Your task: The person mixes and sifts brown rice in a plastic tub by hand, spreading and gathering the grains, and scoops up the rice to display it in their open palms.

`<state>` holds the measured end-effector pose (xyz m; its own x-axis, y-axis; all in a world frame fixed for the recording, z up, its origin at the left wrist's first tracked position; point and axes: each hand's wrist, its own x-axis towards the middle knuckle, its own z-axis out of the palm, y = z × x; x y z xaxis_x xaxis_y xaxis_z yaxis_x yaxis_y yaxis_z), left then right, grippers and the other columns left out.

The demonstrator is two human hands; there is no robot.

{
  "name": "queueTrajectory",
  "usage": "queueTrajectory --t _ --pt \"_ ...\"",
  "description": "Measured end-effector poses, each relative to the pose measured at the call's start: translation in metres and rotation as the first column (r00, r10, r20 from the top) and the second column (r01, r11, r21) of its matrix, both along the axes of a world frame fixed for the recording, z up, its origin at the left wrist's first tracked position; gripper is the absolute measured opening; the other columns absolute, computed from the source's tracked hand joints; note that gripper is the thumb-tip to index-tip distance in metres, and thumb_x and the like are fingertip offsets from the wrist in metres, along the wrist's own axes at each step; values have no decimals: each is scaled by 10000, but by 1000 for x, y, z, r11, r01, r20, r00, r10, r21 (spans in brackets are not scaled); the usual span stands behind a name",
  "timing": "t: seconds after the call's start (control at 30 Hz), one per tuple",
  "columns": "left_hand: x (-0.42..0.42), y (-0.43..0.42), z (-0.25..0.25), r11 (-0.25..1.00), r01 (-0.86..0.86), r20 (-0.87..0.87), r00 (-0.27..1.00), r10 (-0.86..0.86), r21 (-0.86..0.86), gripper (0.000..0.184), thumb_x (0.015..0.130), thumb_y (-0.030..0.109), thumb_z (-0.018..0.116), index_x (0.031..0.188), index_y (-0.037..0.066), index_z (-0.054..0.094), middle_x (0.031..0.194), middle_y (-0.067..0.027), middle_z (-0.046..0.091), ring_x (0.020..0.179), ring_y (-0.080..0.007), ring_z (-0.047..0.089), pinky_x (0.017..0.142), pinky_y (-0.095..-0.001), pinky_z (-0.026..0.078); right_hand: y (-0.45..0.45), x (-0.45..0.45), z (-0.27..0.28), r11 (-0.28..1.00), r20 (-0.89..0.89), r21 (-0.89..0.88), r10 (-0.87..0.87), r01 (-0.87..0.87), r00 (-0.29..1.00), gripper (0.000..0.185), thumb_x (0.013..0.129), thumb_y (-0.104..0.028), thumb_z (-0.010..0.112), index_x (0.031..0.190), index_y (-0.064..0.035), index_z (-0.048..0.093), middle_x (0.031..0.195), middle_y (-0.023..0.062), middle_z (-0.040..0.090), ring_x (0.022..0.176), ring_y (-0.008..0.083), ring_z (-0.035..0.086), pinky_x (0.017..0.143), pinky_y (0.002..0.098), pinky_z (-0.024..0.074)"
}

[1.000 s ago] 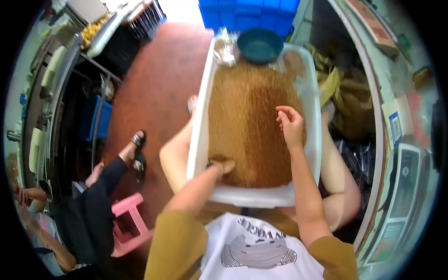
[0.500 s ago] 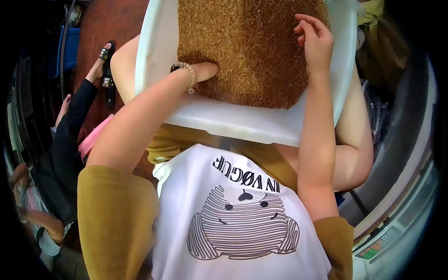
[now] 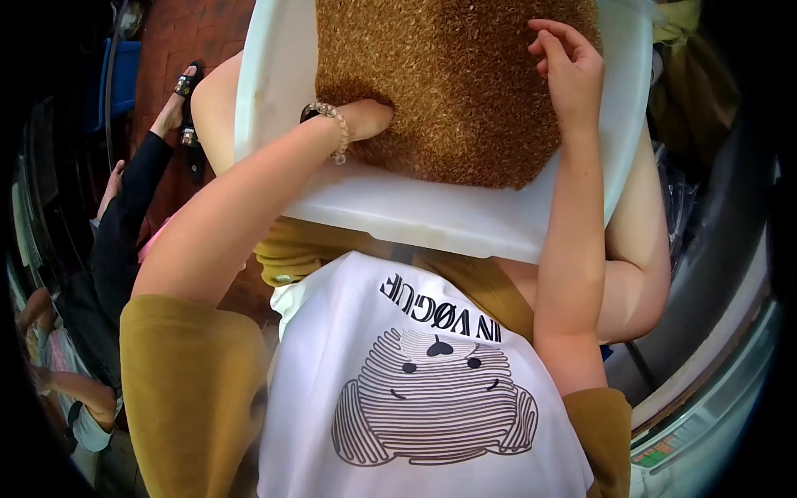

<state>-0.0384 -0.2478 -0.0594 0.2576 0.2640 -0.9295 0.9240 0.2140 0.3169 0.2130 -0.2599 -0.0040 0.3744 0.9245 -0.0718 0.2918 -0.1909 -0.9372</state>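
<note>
A white plastic tray (image 3: 278, 100) rests across my lap, holding a broad mass of brown, grainy, straw-like material (image 3: 457, 91). My left hand (image 3: 365, 120), with a beaded bracelet (image 3: 341, 137) and a dark watch at its wrist, is pressed into the near left part of the brown material. Its fingers are hidden there. Over the right side of the material is my right hand (image 3: 573, 66), its fingers curled and the thumb close to the index finger. Anything pinched between them is too small to make out.
At the left, another person's dark-trousered leg (image 3: 124, 216) and sandalled foot (image 3: 184, 87) are on the red tiled floor (image 3: 178, 41). A blue container (image 3: 123, 75) stands behind. Clear plastic bags (image 3: 677, 199) and an olive sack (image 3: 697, 91) lie to the right.
My left hand has shifted slightly right and up within the brown material. My right hand has moved a little right, still curled. The tray appears slightly shifted with the view.
</note>
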Motion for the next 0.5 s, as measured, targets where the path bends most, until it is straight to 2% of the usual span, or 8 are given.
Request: queueTrajectory --t 0.03,0.1,0.2,0.3,0.33,0.4,0.43,0.5 --pt "0 2 -1 980 190 33 981 -193 66 403 895 204 309 1148 -22 527 1214 -213 522 1128 -343 501 921 -454 417 0 0 0 1000 12 -10 2 -2 1000 159 831 -136 576 921 -67 688 711 2 637 621 57 550 562 214 450" --pt "-2 6 -3 822 521 50 837 -545 231 407 892 206 321 1055 -65 576 1139 -262 557 1096 -378 519 925 -442 405 -1 0 0 1000 36 -28 4 -3 999 158 832 -136 575 919 -69 689 709 1 638 616 58 549 564 217 451" --pt "-12 -5 0 828 435 49 875 -481 354 350 889 167 342 986 -48 601 1060 -284 573 1043 -393 542 881 -458 433 -1 -1 1 999 45 -44 7 -5 999 160 832 -140 576 920 -72 690 709 -1 639 612 59 550 566 219 453" --pt "-23 -8 11 623 666 35 671 -740 409 318 880 177 403 1072 -13 571 1092 -222 564 1003 -375 549 885 -427 439 -1 -1 1 999 23 -28 19 -19 1000 160 829 -152 586 917 -70 691 708 2 643 599 59 545 557 225 449" --pt "-30 -12 19 635 573 45 723 -690 518 306 885 192 403 1012 -20 585 1044 -226 573 975 -372 560 868 -429 448 -2 -1 1 1000 12 -19 24 -23 1000 160 828 -158 590 915 -69 691 707 3 645 593 59 542 551 227 447" --pt "-43 -27 40 610 361 94 806 -585 706 328 893 222 403 892 -32 611 949 -234 591 918 -367 584 834 -433 465 -4 -8 2 992 160 122 -48 28 986 132 817 -165 604 866 -67 677 712 9 637 612 89 552 570 247 450" --pt "-42 -30 54 665 327 57 872 -487 672 332 893 233 408 887 -30 610 946 -228 591 907 -364 584 828 -431 468 -4 -13 3 980 230 195 -92 47 969 122 811 -168 611 842 -66 671 714 12 632 621 104 556 579 257 451" --pt "-36 -36 80 758 234 -30 962 -272 609 341 891 254 418 877 -27 609 942 -214 591 885 -359 586 814 -427 472 -3 -27 4 931 438 353 -77 -92 896 97 793 -163 619 781 -69 638 707 16 607 669 155 564 626 293 457"
